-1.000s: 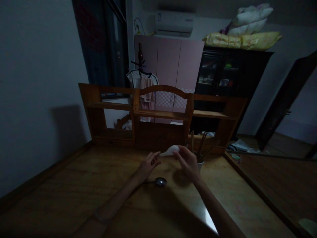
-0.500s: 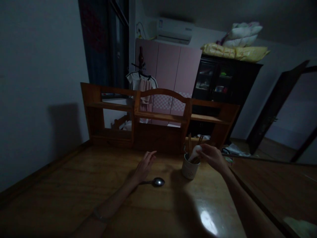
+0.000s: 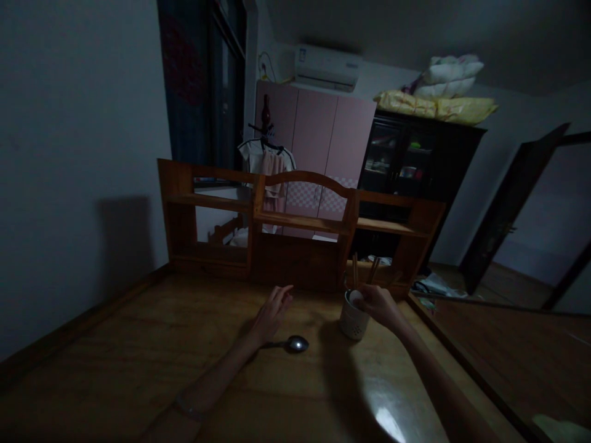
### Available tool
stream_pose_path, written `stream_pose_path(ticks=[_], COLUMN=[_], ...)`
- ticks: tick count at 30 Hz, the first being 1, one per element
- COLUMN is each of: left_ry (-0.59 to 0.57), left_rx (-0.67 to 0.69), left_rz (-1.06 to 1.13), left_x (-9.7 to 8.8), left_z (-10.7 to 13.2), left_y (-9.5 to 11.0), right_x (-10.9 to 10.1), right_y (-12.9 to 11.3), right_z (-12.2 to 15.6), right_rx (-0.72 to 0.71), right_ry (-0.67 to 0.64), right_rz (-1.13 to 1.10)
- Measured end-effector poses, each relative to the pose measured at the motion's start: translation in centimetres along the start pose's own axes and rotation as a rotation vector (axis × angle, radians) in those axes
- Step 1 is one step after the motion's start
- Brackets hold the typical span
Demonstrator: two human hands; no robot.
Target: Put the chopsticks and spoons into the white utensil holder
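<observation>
My right hand [image 3: 376, 303] is closed on a white spoon [image 3: 356, 296] at the mouth of a white utensil holder [image 3: 353, 323]. The spoon's rounded end shows beside my fingers, while its lower part is hidden inside the holder. Wooden chopsticks [image 3: 355, 271] stand upright in the same holder. To the left, my left hand [image 3: 272, 312] hovers over the table with its fingers stretched out and nothing in them. Just below it lies a metal spoon [image 3: 296, 344], bowl towards the right, its handle partly hidden by my left wrist.
The wooden table [image 3: 152, 344] has a low wooden shelf unit [image 3: 295, 261] along its far edge. A wall [image 3: 83, 154] borders the left side. Behind stand a pink wardrobe [image 3: 314, 129] and a dark cabinet [image 3: 429, 178].
My right hand has moved down with the white spoon, which now sits deeper in the holder. My left hand stays nearly in place, and the view has tilted slightly.
</observation>
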State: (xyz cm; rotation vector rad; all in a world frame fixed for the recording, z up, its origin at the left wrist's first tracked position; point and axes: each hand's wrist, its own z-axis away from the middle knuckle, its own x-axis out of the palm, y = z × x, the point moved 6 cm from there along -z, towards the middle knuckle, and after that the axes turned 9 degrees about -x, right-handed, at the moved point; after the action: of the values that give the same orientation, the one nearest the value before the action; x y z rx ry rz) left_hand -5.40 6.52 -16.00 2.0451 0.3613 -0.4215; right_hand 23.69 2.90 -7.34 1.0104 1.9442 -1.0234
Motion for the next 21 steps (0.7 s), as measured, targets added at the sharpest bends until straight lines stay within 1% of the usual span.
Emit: stream_pose_path(ticks=[7,15,21], left_ry=[-0.018,-0.020,-0.030], left_rx=[0.027,0.029,0.026], left_rz=[-0.036,-0.040,-0.031], left_x=[0.1,0.0,0.2], left_z=[0.2,0.2,0.2], left_y=[0.4,0.5,0.3], right_x=[0.8,0.7,0.6], right_y=[-0.2,-1.5,-1.6], right_z=[-0.4,-0.6,-0.4], right_rx=[-0.037,-0.073,-0.072], right_ry=[-0.048,-0.117,-0.142], right_rz=[0.049,0.029,0.015])
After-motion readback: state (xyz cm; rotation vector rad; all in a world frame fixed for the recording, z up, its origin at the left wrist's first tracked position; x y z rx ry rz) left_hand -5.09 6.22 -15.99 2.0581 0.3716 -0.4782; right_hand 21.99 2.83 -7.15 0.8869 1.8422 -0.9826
